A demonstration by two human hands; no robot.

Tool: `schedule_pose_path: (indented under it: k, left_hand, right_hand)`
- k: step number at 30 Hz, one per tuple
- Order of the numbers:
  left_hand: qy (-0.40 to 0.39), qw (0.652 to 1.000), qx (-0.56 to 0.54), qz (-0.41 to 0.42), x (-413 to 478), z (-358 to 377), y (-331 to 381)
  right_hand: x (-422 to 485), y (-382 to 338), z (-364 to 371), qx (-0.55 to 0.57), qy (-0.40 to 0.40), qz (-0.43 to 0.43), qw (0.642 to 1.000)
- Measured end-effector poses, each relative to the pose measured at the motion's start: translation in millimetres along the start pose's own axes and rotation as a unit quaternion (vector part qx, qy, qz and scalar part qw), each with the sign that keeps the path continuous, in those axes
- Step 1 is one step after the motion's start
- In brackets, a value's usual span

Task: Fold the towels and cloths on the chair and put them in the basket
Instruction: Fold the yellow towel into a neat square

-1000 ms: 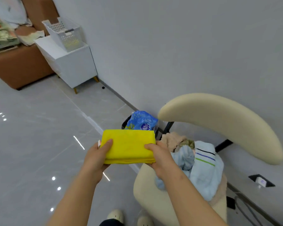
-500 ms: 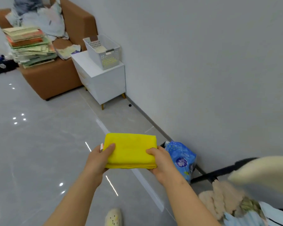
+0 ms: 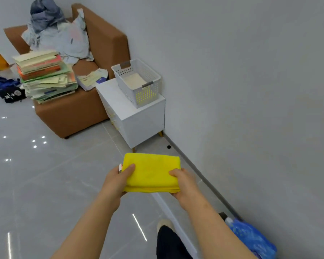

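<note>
While the folded yellow cloth [image 3: 151,172] lies flat between them, the left hand [image 3: 118,181] pinches its left end and the right hand [image 3: 183,186] pinches its right end. Each thumb presses on top and the other fingers are tucked underneath, out of sight. This two-sided pinch seems meant to stop the layers sliding apart: the stacked folds show along the edge nearest the wrists, and a grip at each end holds them square. A small white and red tag [image 3: 120,168] pokes out just beside the left thumb [image 3: 128,170].

Straight beyond the fingertips, and well apart from them, the white basket [image 3: 148,96] stands on a white cabinet [image 3: 135,116] against the wall. Its open top faces up. Something pale lies flat in its bottom, and yellow shows through the holes of its near side. The folding of this cloth looks finished, so I judge the step in hand to be the carry to the basket. Held level like this, the cloth should go in flat without reopening.

Beyond the left hand, a brown sofa [image 3: 73,113] carries a leaning stack of books [image 3: 45,77] and a heap of clothes [image 3: 54,34]. Behind the right wrist, a blue bag [image 3: 251,238] sits on the floor by the wall. The chair with the remaining towels is not in view.
</note>
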State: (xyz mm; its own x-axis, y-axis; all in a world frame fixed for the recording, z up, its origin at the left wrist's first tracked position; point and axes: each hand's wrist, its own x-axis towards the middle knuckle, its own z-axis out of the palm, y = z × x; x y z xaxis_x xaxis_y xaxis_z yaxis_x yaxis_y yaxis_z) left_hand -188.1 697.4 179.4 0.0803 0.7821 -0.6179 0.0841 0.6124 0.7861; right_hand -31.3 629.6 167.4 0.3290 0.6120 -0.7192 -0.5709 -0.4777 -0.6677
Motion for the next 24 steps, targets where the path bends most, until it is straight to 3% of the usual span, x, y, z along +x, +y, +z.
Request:
schedule_pose_path:
  k: [11, 18, 24]
  left_hand:
    - [0.017, 0.998, -0.053, -0.016, 192.9, 12.9, 155.5]
    - [-0.037, 0.999, 0.029, -0.014, 331.3, -2.1, 256.6]
    - [-0.102, 0.987, 0.114, -0.042, 424.2, -3.9, 330.3]
  right_hand:
    - [169.2, -153.4, 125.6, -0.021, -0.028, -0.015, 0.999]
    - [272.9, -225.1, 219.5, 0.008, 0.008, -0.021, 1.0]
    - [344.2, -288.0, 264.1, -0.039, 0.019, -0.047, 0.998]
